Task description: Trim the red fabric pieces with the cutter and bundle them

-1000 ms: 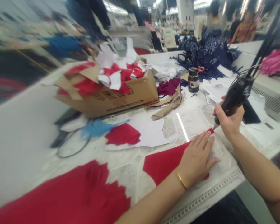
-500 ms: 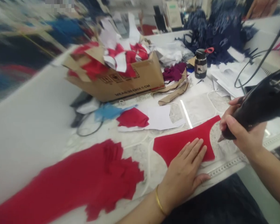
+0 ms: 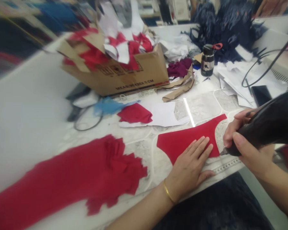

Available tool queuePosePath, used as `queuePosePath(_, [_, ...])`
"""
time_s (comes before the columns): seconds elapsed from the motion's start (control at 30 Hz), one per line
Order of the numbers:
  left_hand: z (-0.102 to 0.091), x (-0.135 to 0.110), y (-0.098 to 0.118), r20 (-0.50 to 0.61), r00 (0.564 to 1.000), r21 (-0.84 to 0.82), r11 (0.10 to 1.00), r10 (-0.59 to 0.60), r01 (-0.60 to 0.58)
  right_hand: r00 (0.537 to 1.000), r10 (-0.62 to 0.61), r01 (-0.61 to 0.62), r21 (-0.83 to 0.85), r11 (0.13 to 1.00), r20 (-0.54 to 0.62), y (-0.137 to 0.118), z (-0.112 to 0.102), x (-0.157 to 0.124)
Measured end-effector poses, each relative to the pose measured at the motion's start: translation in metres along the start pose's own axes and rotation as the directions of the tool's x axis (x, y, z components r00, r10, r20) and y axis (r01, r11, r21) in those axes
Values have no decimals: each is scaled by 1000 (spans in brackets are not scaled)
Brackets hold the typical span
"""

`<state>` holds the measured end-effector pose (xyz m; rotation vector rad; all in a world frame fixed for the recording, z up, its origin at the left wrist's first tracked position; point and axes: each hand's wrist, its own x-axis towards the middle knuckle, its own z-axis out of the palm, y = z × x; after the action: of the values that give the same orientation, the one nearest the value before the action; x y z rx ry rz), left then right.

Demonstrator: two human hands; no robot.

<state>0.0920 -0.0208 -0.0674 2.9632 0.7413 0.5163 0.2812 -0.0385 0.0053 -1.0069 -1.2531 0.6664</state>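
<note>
Both hands placed, I pinned the red fabric panel [image 3: 175, 147] flat under my open left hand [image 3: 188, 171], my right hand [image 3: 252, 159] gripping the black handheld tool [image 3: 266, 127] at its edge.

Lighting: bright and even, with soft, faint shadows. Defects: one narrow white glare streak on the pale mottled sheet [image 3: 194, 108]; strong motion blur across the white table edge [image 3: 31, 121] and long crumpled red cloth [image 3: 62, 175]; wide-angle stretching toward the left and lower frame edges.
</note>
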Motion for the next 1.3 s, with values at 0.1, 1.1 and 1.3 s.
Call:
queuePosePath(0.1, [1,1,0,6,1000,-19,1000,-9,9,1000,-2,2,-3,1000,-3,1,4,-1])
queuePosePath(1.1, [-28,-76,-36,-271,950,-14,987,-157,160,985,-106,92,109,990,137,12,107,-17])
queuePosePath(1.3, [-26,-78,-36,-252,953,-20,986,-167,167,986,-126,116,90,989,113,12,119,-21])
